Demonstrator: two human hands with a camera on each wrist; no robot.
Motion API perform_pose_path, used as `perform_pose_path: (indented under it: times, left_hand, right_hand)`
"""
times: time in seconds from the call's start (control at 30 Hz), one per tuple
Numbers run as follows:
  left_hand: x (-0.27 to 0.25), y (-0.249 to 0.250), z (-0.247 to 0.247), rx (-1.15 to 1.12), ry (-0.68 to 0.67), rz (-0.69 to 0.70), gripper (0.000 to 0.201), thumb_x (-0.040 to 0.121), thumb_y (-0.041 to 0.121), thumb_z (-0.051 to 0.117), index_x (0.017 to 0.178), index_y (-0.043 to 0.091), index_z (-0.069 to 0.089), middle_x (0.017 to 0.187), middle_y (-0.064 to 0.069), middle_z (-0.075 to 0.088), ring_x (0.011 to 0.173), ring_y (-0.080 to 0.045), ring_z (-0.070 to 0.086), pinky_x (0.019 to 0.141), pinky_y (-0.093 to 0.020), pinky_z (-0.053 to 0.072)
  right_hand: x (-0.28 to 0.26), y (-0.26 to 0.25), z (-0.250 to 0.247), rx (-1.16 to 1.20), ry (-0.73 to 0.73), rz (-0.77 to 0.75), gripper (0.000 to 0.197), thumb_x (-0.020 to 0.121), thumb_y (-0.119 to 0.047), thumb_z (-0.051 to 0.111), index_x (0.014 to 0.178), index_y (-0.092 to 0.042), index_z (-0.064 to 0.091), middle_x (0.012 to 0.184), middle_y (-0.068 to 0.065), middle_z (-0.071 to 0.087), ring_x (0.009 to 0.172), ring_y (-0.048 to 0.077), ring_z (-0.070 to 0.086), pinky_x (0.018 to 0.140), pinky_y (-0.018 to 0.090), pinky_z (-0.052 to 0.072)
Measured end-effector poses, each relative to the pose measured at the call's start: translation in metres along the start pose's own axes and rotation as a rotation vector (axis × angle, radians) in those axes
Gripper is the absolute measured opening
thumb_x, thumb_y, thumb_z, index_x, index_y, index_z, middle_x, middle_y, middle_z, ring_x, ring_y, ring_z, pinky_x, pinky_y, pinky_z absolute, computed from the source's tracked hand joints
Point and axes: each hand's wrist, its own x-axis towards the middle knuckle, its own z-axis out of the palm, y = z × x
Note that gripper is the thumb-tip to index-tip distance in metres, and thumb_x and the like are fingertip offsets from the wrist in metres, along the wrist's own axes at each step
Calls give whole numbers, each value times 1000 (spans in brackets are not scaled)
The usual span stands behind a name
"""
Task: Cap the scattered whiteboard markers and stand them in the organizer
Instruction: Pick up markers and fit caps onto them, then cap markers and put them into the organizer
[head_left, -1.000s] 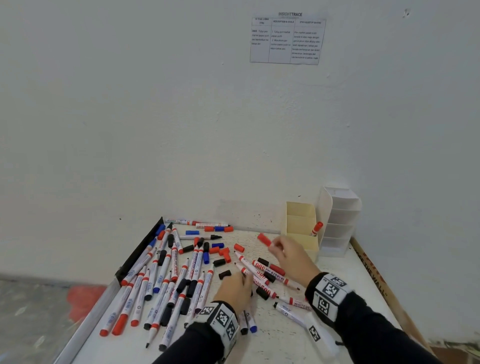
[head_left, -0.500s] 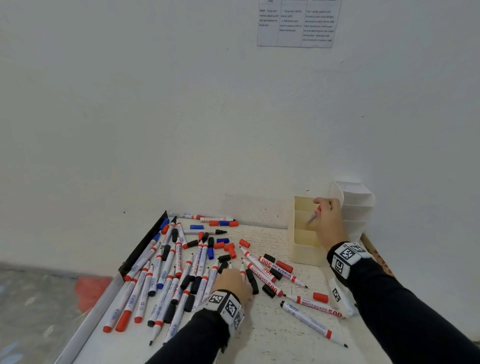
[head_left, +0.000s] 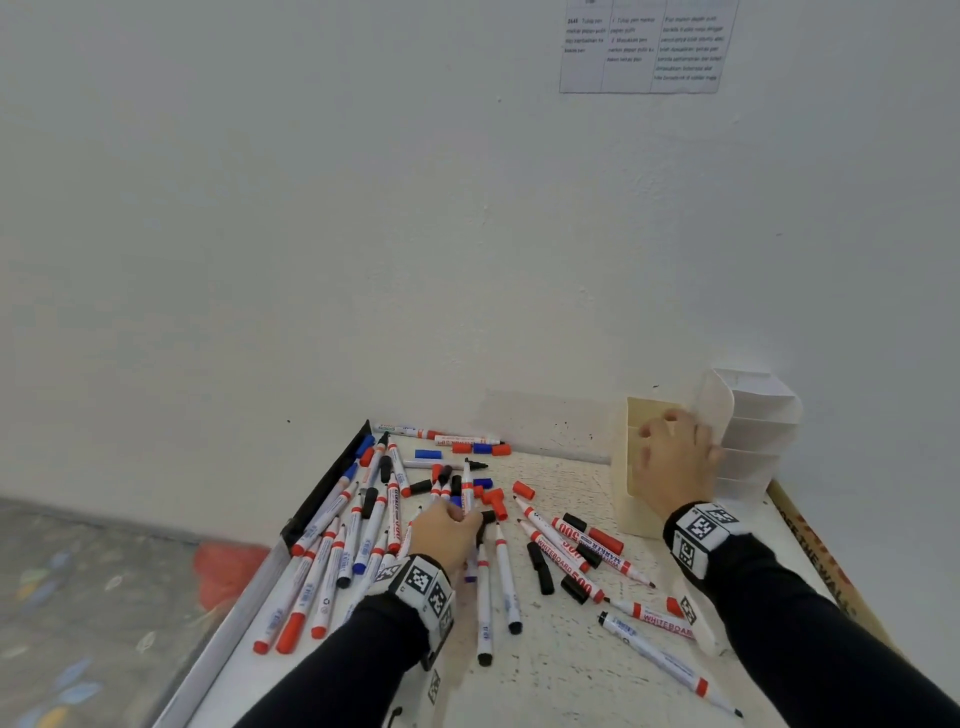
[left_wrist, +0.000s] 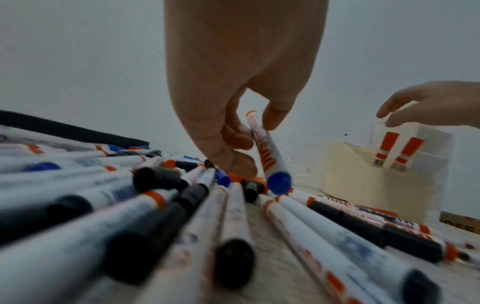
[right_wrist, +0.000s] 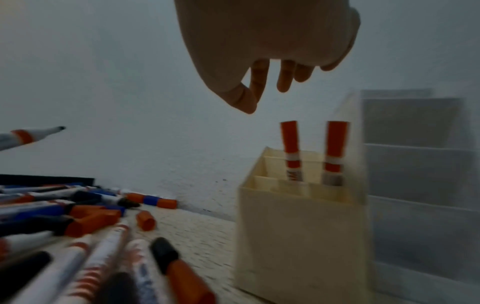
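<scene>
Many whiteboard markers and loose caps lie scattered over the white table. My left hand pinches one uncapped marker with a blue end plug, tilted up off the pile. Its bare tip points toward the wall. My right hand hovers empty, fingers relaxed, just above the cream organizer. Two red-capped markers stand upright in it. In the head view the right hand hides them.
A white tiered organizer stands against the wall, right of the cream one. A black strip borders the table's left edge. A printed cardboard strip runs along the right edge. A paper sheet hangs on the wall.
My right hand carried a red-capped marker from the pile to the cream organizer, let it go there and now hovers empty. My left hand lifted a marker from the pile.
</scene>
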Motion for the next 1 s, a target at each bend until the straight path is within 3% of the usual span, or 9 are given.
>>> perform_pose_path:
  times: [0.13, 0.27, 0.37, 0.5, 0.67, 0.73, 0.87, 0.93, 1.0]
  left_hand:
    - [5, -7, -29, 23, 67, 15, 16, 88, 29, 56, 87, 14, 50, 77, 1, 51, 66, -10, 47, 59, -19, 40]
    - [7, -19, -51, 56, 95, 23, 13, 85, 24, 58, 82, 16, 47, 76, 1, 53, 62, -9, 48, 55, -18, 40]
    - [9, -27, -62, 86, 104, 6, 14, 84, 20, 58, 78, 17, 47, 76, 1, 54, 64, -11, 50, 58, -21, 43]
    - [12, -35, -74, 137, 97, -11, 11, 83, 24, 58, 88, 15, 54, 88, 0, 58, 82, -19, 60, 75, -29, 51]
    - [18, -44, -81, 159, 84, 2, 9, 86, 24, 57, 87, 19, 51, 81, 5, 54, 71, -10, 54, 57, -16, 44]
    - [19, -45, -80, 183, 81, 16, 9, 88, 26, 57, 91, 19, 52, 87, 3, 57, 75, -11, 55, 60, -15, 43]
    - [20, -42, -73, 198, 54, 46, 16, 89, 28, 57, 102, 19, 57, 93, 2, 59, 82, -11, 56, 74, -21, 48]
    - [18, -39, -67, 207, 35, 72, 18, 90, 26, 57, 106, 19, 57, 89, 5, 56, 80, -8, 53, 69, -16, 42]
    - [15, -35, -61, 214, 31, 100, 19, 90, 26, 56, 108, 20, 57, 89, 6, 56, 80, -8, 53, 73, -17, 44]
  right_hand:
    - [-12, -52, 19, 131, -240, -212, 18, 90, -19, 46, 101, -21, 60, 117, -1, 53, 111, 19, 42, 95, 36, 31]
    - [-31, -108, 47, 212, -694, -324, 26, 93, -29, 43, 111, -35, 61, 127, -4, 55, 121, 20, 39, 100, 42, 27]
    - [-43, -136, 66, 108, -873, -391, 31, 95, -35, 38, 120, -42, 55, 135, -5, 49, 125, 25, 35, 103, 44, 25]
    - [-48, -153, 86, 18, -893, -392, 31, 94, -38, 38, 122, -37, 53, 128, -4, 53, 123, 24, 39, 102, 46, 28]
    - [-44, -161, 93, 19, -700, -340, 17, 92, -34, 44, 99, -27, 58, 107, -2, 59, 106, 18, 50, 97, 39, 36]
    - [-38, -162, 90, 134, -618, -292, 4, 90, -28, 50, 88, -25, 52, 99, -1, 58, 93, 16, 55, 90, 33, 44]
    - [-26, -158, 73, 470, -654, -231, 21, 91, -10, 50, 107, -24, 50, 99, -3, 54, 82, 10, 53, 70, 16, 43]
    - [-24, -154, 61, 505, -669, -279, 26, 93, -8, 46, 112, -23, 53, 108, -1, 56, 87, 11, 53, 76, 16, 42]
    - [-25, -149, 51, 515, -684, -319, 29, 94, -7, 43, 115, -23, 53, 118, 2, 56, 91, 10, 52, 81, 18, 41]
